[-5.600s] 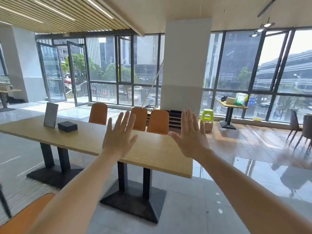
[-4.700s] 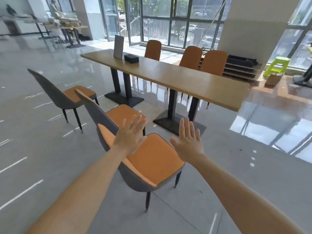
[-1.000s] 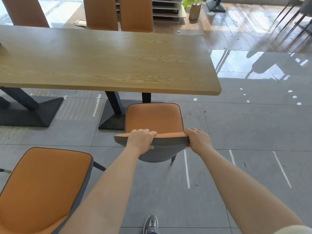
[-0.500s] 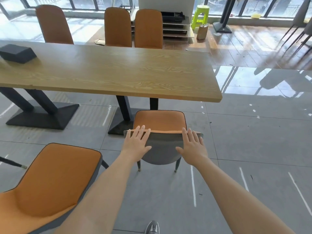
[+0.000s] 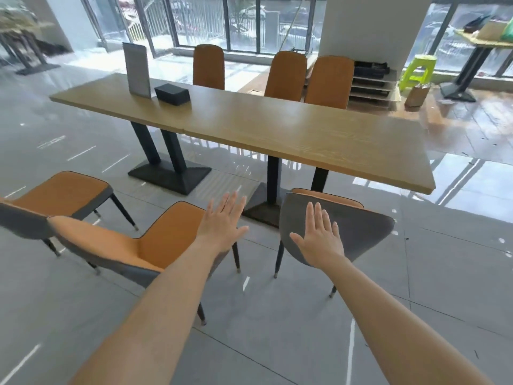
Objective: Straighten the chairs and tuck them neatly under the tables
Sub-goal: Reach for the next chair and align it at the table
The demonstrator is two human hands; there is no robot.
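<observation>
A long wooden table (image 5: 277,129) on black bases runs across the middle. A grey-backed orange chair (image 5: 361,229) stands with its seat partly under the table's right end. My right hand (image 5: 319,240) is flat and open over its backrest, holding nothing. My left hand (image 5: 224,223) is open too, fingers spread, above the edge of a second orange chair (image 5: 144,245) that stands turned sideways, away from the table. A third orange chair (image 5: 61,195) stands farther left, also out on the floor. Three orange chairs (image 5: 286,76) line the table's far side.
A sign holder (image 5: 137,70) and a black box (image 5: 172,93) sit on the table's left end. Behind stand a white pillar (image 5: 372,26), a green stool (image 5: 419,70), stacked trays and a small side table (image 5: 477,43). Grey tiled floor surrounds me.
Both hands have let go of the right chair's backrest and opened. The view lifted and turned left, so the two loose chairs on the left show more fully.
</observation>
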